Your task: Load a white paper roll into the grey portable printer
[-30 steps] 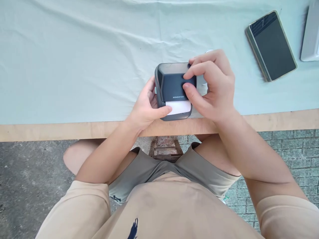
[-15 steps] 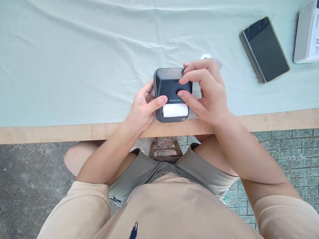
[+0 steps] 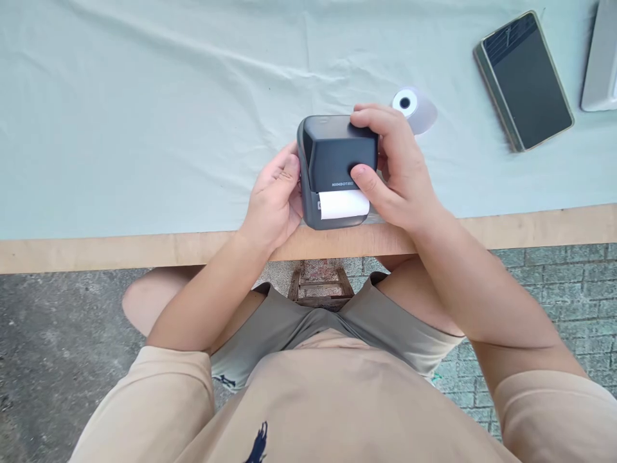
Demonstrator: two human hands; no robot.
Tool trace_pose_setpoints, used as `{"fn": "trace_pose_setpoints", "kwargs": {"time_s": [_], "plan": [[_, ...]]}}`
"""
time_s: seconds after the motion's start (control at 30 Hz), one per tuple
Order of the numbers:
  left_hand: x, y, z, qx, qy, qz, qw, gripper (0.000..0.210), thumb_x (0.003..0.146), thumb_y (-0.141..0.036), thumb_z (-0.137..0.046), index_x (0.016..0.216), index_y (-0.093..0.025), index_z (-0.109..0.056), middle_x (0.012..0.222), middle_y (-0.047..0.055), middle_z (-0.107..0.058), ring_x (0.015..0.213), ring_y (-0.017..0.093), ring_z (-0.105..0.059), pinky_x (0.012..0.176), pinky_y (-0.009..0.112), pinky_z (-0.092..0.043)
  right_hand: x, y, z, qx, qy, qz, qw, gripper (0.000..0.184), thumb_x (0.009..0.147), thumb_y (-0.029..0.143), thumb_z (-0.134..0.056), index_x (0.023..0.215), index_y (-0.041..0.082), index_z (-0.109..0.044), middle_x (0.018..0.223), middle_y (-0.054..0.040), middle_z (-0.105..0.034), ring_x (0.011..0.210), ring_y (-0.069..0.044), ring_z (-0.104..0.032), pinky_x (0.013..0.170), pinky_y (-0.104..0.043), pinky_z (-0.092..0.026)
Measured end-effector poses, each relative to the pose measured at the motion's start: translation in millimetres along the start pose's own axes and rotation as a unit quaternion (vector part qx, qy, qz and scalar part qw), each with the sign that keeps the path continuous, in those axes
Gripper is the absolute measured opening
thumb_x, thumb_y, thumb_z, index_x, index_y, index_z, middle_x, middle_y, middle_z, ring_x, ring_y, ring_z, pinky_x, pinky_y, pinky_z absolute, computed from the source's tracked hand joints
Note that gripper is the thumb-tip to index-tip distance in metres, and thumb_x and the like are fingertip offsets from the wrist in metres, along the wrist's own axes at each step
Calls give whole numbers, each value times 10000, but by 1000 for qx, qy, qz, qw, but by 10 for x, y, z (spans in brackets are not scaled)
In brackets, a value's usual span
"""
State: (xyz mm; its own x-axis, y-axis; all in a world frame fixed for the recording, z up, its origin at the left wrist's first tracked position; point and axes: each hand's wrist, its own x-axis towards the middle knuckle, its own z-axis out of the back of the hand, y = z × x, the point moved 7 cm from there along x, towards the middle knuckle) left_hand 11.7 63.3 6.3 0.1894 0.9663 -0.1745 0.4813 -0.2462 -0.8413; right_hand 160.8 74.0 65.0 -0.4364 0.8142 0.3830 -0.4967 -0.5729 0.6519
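Note:
A dark label printer with NIIMBOT lettering is held over the table's near edge, tilted slightly. White label paper sticks out of its front slot. My left hand grips the printer's left side, its thumb along the edge and its other fingers partly hidden behind the body. On the right, my right hand clasps the casing, thumb on the front of the lid and fingers over the top right corner. Just beyond that hand lies a white label roll with a dark core and a loose translucent strip.
A phone rests on a box-like thing at the right. Farther right, a white device is cut off by the frame. A pale green cloth covers the table up to its bare wooden edge.
My right fingers have closed onto the printer's top right corner. My left thumb has slid off its front to the side. The printer has risen slightly and turned, and the label roll shows more fully.

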Motion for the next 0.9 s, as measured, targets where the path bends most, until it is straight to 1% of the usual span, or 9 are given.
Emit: {"fn": "trace_pose_setpoints", "kwargs": {"time_s": [0.17,0.3,0.4,0.47,0.53,0.6,0.7,0.8,0.9], "plan": [[6,4,2,29,-4,4,1000,353,919,-540,-575,1098,-253,-676,1027,39,-677,1132,225,-665,923,328,-578,17,13,10,-29,48,17,998,617,897,564,-551,1419,297,-360,1456,-138,-449,1409,-296,-413,1092,-521,-471],[17,-9,-11,13,8,-8,1000,333,915,-523,-589,1086,-256,-689,1033,40,-690,1161,220,-650,952,310,-561,12,61,104,-27,62,27,997,714,835,585,-655,1422,297,-370,1448,-126,-469,1347,-283,-465,942,-387,-568],[28,7,-2,7,9,-4,1000,313,918,-506,-593,1078,-259,-699,1030,31,-705,1132,209,-666,930,299,-565,8,102,209,-50,-10,30,998,623,820,586,-678,1305,257,-466,1286,-116,-557,1125,-246,-592,733,-321,-587],[33,13,-1,-6,11,-6,1000,279,932,-473,-589,1054,-254,-712,1006,14,-717,1020,170,-697,851,264,-582,-8,127,303,-67,-118,25,990,495,809,636,-663,1077,242,-533,1028,-73,-582,915,-215,-611,645,-329,-541],[33,15,-19,-29,23,-6,999,251,957,-411,-572,1065,-238,-719,993,1,-729,922,126,-704,809,230,-585,-43,139,367,-71,-230,11,970,439,836,656,-618,850,245,-465,800,-14,-481,699,-161,-544,580,-331,-469],[29,12,-38,-46,32,-5,998,249,978,-364,-547,1091,-223,-718,981,-5,-736,883,103,-704,807,215,-587,-46,119,355,-55,-284,-16,957,412,906,586,-564,773,247,-370,728,13,-391,610,-135,-501,565,-328,-442],[22,4,-47,-47,30,-3,998,256,983,-347,-537,1120,-221,-713,991,-3,-739,901,112,-710,817,226,-594,38,120,267,-28,-256,-25,966,271,972,431,-501,808,261,-367,771,-3,-452,818,-188,-648,666,-346,-514],[18,6,-42,-45,25,0,999,251,965,-364,-568,1114,-232,-721,1003,-4,-739,916,115,-707,834,222,-592,119,200,224,-47,-196,19,979,145,957,348,-507,861,260,-442,907,-41,-610,1071,-230,-664,812,-390,-551],[18,8,-40,-52,26,2,998,241,936,-393,-611,1081,-244,-733,953,-16,-733,852,98,-698,789,198,-592,160,273,203,-109,-136,68,982,77,909,260,-541,834,253,-525,930,-11,-704,936,-207,-693,803,-395,-541]]}}
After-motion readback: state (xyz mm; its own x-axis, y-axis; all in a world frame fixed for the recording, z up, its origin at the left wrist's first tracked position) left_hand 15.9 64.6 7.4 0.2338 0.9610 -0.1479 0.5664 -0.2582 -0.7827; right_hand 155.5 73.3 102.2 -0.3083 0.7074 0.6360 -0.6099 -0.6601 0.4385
